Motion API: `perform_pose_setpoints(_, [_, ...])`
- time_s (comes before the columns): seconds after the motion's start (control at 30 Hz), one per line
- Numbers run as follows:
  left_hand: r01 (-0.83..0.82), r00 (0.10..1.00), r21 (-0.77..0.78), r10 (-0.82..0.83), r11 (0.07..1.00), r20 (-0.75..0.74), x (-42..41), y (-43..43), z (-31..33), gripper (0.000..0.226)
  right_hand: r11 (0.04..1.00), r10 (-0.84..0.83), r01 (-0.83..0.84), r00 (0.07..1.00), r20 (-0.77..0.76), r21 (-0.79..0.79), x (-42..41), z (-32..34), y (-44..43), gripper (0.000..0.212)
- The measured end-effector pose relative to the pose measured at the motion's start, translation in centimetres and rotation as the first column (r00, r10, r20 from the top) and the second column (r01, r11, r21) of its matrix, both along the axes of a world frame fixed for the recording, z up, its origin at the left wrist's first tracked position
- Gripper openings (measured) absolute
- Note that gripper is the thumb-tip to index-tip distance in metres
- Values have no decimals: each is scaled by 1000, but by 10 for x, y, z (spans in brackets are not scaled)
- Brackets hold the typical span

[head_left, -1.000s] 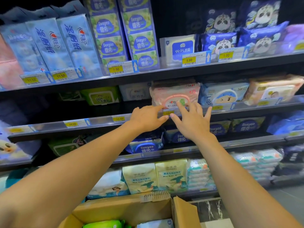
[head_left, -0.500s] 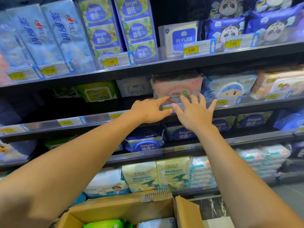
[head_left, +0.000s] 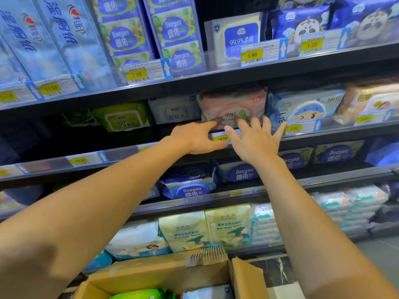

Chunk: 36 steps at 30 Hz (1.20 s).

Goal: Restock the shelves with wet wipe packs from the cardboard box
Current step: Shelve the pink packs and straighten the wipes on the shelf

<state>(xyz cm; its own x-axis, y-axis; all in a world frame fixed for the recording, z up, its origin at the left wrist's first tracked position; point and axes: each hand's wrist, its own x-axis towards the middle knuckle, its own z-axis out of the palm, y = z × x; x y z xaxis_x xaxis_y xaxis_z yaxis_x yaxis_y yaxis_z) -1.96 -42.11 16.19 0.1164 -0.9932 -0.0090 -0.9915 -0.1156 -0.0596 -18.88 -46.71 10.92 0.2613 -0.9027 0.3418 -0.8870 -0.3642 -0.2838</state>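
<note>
**Pink soft-plastic wet wipe pack [head_left: 233, 104] at the shelf front, more stock still in the box**

Head view: the pink pack stands on the black metal shelf [head_left: 121, 154] second from the top. It sits between a white wipe pack with a blue oval label [head_left: 174, 111] on one side and a blue-and-white pack printed with a cartoon face [head_left: 306, 108] on the other, just above a yellow 10.50 price tag [head_left: 222, 138].

Neither hand grips anything. The left hand [head_left: 194, 137] reaches in with its forefinger stretched out to the lower front of the pack; its other fingers are hidden. The right hand [head_left: 255, 141] is spread wide, fingers straight, with the fingertips [head_left: 237, 119] at the pack's lower front edge. This looks like a final nudge to seat or straighten the pack, rather than a carry.

At the bottom of the frame the brown cardboard box [head_left: 164, 275] stands open. A bright green pack [head_left: 138, 294] and a pale white pack [head_left: 207, 293] show inside it, so the restocking is judged to be unfinished. How many more lie deeper in the box cannot be told. To the left of the green-lidded pack [head_left: 123, 117] this shelf looks dark and thinly filled, which is likely room for what remains.
</note>
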Motion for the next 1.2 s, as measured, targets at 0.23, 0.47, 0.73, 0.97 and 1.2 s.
perform_pose_setpoints(0.23, [35,999,-28,-34,999,26,1,2,-2,96,1000,-4,4,1000,15,-8,1,1,0,71])
perform_pose_setpoints(0.47, [74,996,-90,-68,993,64,0,14,-6,84,999,13,-10,997,77,-44,-7,3,10,65])
perform_pose_setpoints(0.73, [137,989,-257,-120,957,82,5,84,-28,86,985,122,-115,991,48,-130,-6,-8,74,73])
perform_pose_setpoints(0.97, [121,992,-302,-104,946,72,29,179,-68,85,954,204,-210,978,-49,-212,1,-26,138,70])
perform_pose_setpoints(1.2, [35,998,-205,-47,978,-51,50,257,-126,84,947,298,-314,938,-177,-73,15,-74,200,71])
